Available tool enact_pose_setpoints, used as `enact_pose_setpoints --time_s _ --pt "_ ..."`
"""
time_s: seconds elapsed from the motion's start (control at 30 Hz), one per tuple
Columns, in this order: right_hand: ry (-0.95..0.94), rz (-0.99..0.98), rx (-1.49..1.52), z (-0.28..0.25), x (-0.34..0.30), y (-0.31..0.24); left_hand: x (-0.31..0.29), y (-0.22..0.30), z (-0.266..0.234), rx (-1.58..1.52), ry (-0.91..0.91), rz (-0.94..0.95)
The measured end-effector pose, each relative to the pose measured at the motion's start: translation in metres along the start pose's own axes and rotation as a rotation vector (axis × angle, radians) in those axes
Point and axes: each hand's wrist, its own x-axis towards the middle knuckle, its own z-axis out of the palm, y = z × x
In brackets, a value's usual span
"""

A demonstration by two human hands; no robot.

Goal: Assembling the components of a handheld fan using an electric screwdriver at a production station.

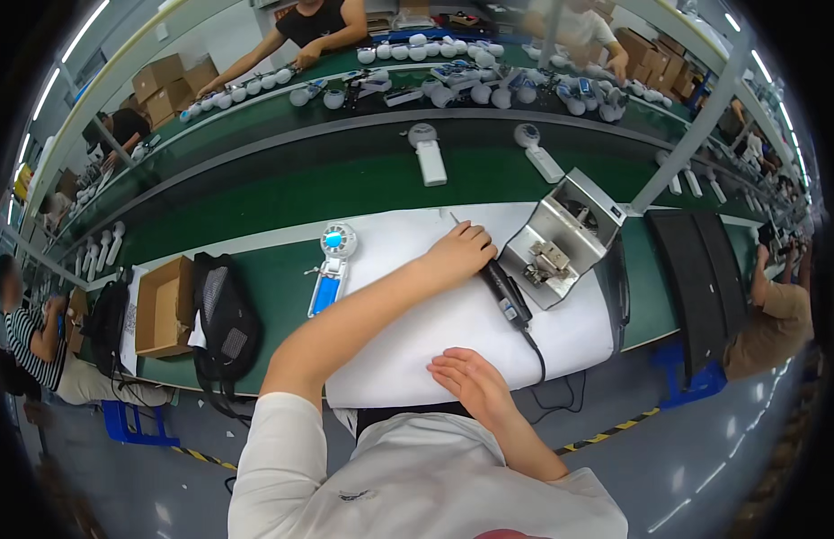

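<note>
My left hand (460, 256) reaches across the white sheet (408, 337), its fingers curled over the front end of a black corded electric screwdriver (507, 296). A thin metal tip pokes out beyond the fingers. Close to my body, my right hand (471, 379) hovers over the sheet's near edge, fingers stretched out and holding nothing. Left of my forearm lies a white handheld fan (338, 241), its handle uncovered to show a blue battery-like part (325, 294). Just right of the screwdriver stands a metal screw-feeder-like box (561, 242).
Beyond the sheet runs a green conveyor (345, 180) carrying white fans (429, 157). An open cardboard box (165, 305) and a black backpack (226, 314) sit to the left. Black panels (700, 283) lie to the right. Several people work around the line.
</note>
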Motion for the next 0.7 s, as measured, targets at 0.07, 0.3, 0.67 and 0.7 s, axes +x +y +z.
enact_pose_setpoints --time_s 0.07,0.3,0.67,0.7 --pt "0.135 -0.086 0.07 0.024 0.005 -0.008 0.005 -0.008 -0.01 -0.056 -0.205 0.044" --pt "0.349 -0.47 0.434 0.002 0.005 -0.024 0.017 0.057 -0.059 -0.004 -0.156 -0.042" --pt "0.758 -1.14 0.035 -0.039 -0.019 -0.123 0.032 0.013 -0.063 -0.916 0.162 -0.495" --pt "0.682 -1.164 -0.031 -0.034 -0.023 -0.132 0.041 -0.029 -0.034 -0.622 0.21 -0.533"
